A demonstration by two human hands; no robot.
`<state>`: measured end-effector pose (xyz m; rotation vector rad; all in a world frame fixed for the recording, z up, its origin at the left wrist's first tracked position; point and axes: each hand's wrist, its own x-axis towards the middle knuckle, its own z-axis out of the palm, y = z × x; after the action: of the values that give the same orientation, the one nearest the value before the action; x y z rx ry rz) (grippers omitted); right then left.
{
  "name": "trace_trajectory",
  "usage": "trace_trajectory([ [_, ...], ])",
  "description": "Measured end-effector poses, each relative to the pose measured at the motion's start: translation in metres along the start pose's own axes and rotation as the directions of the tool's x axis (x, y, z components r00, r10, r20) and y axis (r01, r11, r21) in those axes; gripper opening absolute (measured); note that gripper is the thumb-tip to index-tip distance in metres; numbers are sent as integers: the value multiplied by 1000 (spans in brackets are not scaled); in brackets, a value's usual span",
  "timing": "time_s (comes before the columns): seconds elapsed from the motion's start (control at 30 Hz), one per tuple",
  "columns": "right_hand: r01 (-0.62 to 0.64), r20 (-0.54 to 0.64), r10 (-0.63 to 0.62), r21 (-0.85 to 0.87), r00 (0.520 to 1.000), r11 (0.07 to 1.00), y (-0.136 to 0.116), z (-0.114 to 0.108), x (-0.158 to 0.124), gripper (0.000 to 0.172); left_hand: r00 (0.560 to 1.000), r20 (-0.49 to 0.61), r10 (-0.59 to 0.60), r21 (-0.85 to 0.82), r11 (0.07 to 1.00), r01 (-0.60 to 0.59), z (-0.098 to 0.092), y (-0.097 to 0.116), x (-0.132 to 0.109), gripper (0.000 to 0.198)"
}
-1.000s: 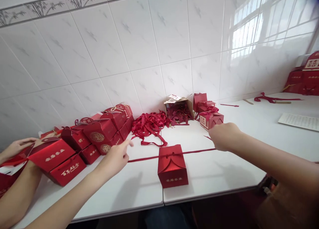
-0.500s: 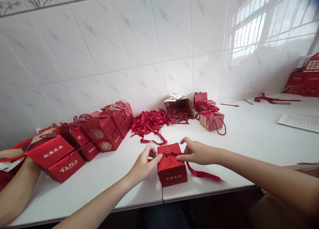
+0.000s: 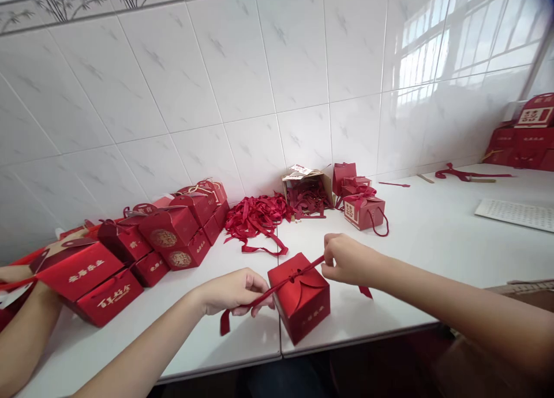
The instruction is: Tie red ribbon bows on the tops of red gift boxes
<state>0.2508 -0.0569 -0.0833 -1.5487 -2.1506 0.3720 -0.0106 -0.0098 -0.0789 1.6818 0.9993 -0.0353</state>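
Observation:
A small red gift box [image 3: 303, 300] with gold lettering stands near the table's front edge, turned at an angle. Across its petal-flap top runs a red ribbon [image 3: 282, 283], knotted at the middle and stretched taut to both sides. To the left of the box, my left hand [image 3: 237, 293] pinches one ribbon end, whose tail hangs below the fingers. At the upper right, my right hand [image 3: 346, 258] is closed around the other end, with a tail showing beneath it.
Stacked red boxes [image 3: 168, 236] line the left, where another person's arm [image 3: 32, 317] reaches in. Behind lie a ribbon heap [image 3: 257, 213], an open carton [image 3: 329, 187] of dark red pieces and a corded box [image 3: 367, 212]. A white keyboard [image 3: 515, 213] lies at right.
My hands have moved apart from the box top, pulling the ribbon straight between them. The box has turned, so a corner now points toward me.

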Motion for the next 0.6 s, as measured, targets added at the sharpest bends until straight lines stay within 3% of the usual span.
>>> trace_trajectory([
  [0.07, 51, -165, -61, -67, 984, 996, -4, 6, 1, 23, 998, -2, 65, -84, 994, -65, 9, 10, -3, 28],
  [0.13, 158, -294, -150, 3, 944, 987, -7, 10, 2, 22, 980, -127, 150, -184, 968, -172, 23, 22, -5, 29],
  [0.2, 256, -348, -189, 157, 918, 954, -11, 12, 3, 19, 928, -307, 213, -223, 931, -288, 38, 32, -5, 29],
  [0.33, 204, -248, -96, 461, 964, 863, -19, 15, 3, 16, 752, -576, 321, -20, 914, -406, 59, 38, 4, 20],
  [0.47, 68, -126, 11, 610, 992, 789, -21, 17, 3, 17, 533, -630, 565, 404, 824, -396, 70, 30, 18, 25],
  [0.53, -14, -55, 69, 675, 996, 738, -20, 17, 3, 15, 478, -629, 613, 538, 787, -302, 74, 26, 23, 28],
  [0.6, -102, 18, 129, 723, 991, 683, -19, 17, 3, 10, 458, -624, 633, 613, 760, -216, 79, 23, 26, 29],
])
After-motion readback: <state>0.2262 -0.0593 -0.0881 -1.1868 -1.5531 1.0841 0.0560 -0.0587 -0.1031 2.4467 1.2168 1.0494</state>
